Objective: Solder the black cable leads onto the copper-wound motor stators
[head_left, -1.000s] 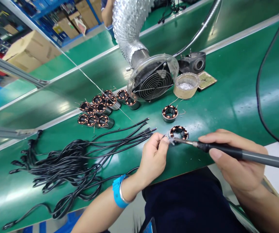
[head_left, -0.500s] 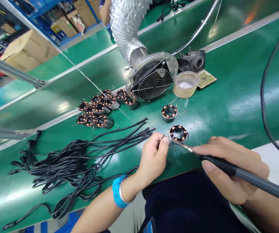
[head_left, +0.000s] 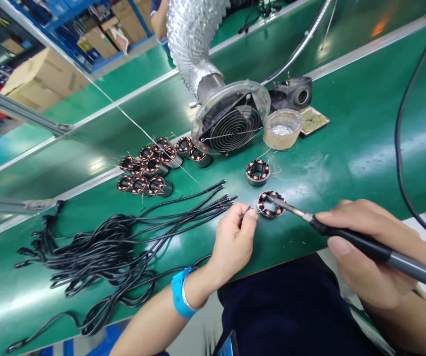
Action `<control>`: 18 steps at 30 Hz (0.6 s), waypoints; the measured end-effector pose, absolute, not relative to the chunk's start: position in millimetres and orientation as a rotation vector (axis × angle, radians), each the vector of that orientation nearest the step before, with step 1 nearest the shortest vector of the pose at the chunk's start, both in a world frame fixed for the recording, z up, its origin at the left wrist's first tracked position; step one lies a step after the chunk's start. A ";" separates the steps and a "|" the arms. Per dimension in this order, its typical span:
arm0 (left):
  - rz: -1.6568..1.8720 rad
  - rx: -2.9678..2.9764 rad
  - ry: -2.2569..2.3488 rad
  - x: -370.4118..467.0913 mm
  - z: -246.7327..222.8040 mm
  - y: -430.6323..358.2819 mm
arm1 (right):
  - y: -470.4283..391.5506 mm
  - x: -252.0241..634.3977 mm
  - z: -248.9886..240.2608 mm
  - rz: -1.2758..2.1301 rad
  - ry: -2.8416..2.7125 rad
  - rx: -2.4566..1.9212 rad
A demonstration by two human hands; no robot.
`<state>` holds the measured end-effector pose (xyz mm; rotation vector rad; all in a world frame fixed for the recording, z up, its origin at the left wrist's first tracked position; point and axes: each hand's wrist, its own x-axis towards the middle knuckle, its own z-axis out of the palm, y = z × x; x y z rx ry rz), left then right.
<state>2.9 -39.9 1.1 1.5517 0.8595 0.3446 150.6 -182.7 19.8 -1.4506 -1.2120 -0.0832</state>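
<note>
My right hand (head_left: 376, 252) is closed round a soldering iron (head_left: 350, 240) with a black and grey handle. Its tip appears over the near motor stator (head_left: 271, 203), a ring with copper windings; I cannot tell whether it touches. At the stator's left edge, my left hand (head_left: 236, 235) pinches the end of a black cable (head_left: 194, 262), which runs back under the wrist. Thin wire ends show between the fingertips and the stator. A second stator (head_left: 258, 172) with loose copper wires stands just behind.
Left lies a pile of black cables (head_left: 98, 242). Several more stators (head_left: 155, 165) stand behind it. A fume extractor (head_left: 231, 118) on a foil duct hangs over the bench, beside a round pot (head_left: 283, 129), a sponge tray (head_left: 315, 121) and a dark iron stand (head_left: 292, 94).
My right hand has moved right and slightly back, drawing the iron's tip from beside my left fingertips to over the near stator. My left hand has stayed almost still.
</note>
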 end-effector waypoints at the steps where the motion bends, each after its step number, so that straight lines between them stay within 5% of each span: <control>1: 0.342 1.550 0.859 3.1 1.1 -40.0 | -182.4 150.7 19.9 -0.090 -1.211 -1.463; 18: 0.322 1.527 0.871 3.0 -0.1 -39.9 | -121.5 241.2 -2.5 -0.664 -1.276 -1.532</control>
